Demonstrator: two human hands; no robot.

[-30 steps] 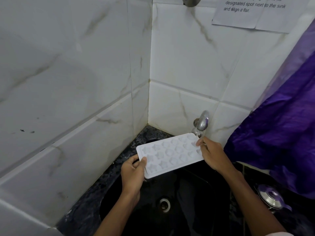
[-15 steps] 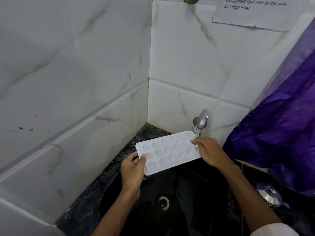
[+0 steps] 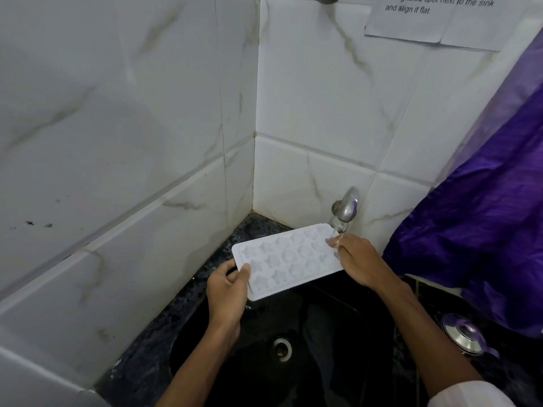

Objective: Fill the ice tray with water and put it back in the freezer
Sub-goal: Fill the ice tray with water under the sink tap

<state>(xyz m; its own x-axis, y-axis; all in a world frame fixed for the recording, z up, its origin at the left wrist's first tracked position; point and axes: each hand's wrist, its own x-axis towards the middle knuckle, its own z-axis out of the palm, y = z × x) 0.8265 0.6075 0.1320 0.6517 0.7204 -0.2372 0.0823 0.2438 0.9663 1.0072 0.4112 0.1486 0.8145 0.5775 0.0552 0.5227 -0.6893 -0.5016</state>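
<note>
The ice tray [image 3: 289, 259] is white with star-shaped cavities facing up. It spans the gap between both hands, above the black sink [image 3: 338, 327].

Left hand [image 3: 227, 292]: clamped on the tray's near short end. The thumb lies on the top rim and the fingers curl beneath. The tray extends away from this grip toward the tap [image 3: 347, 206].

Right hand [image 3: 360, 261]: grips the opposite short end, with the fingertips over the top edge. The tray extends from this grip toward the left hand.

The water stream [image 3: 338, 230] falls from the tap directly at the right fingertips and reaches the tray's corner there. The drain [image 3: 282, 349] lies below and between the two grips.
</note>
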